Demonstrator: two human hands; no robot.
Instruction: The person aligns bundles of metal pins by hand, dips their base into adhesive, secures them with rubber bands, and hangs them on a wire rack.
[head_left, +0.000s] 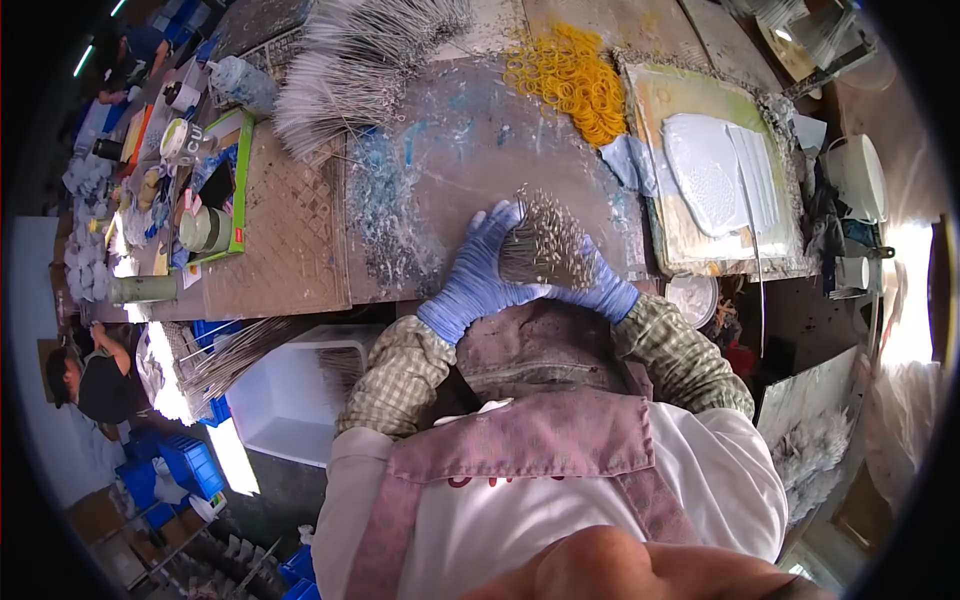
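Note:
Both my hands wear blue-violet gloves and are closed around a bundle of thin metal wires (545, 245) at the front edge of the worktable (450, 150). My left hand (480, 270) wraps the bundle's left side, its fingers pointing away from me. On the other side, my right hand (602, 288) grips the bundle from the right and below. Small pale tips on the wire ends face up toward the camera. The lower part of the bundle is hidden by the gloves.
A large heap of wires (345, 75) lies at the back left. Yellow rubber bands (575, 80) are piled at the back. To the right, white paste (705, 175) covers a board. A white tub (290, 400) stands below left. Two other people are at the far left.

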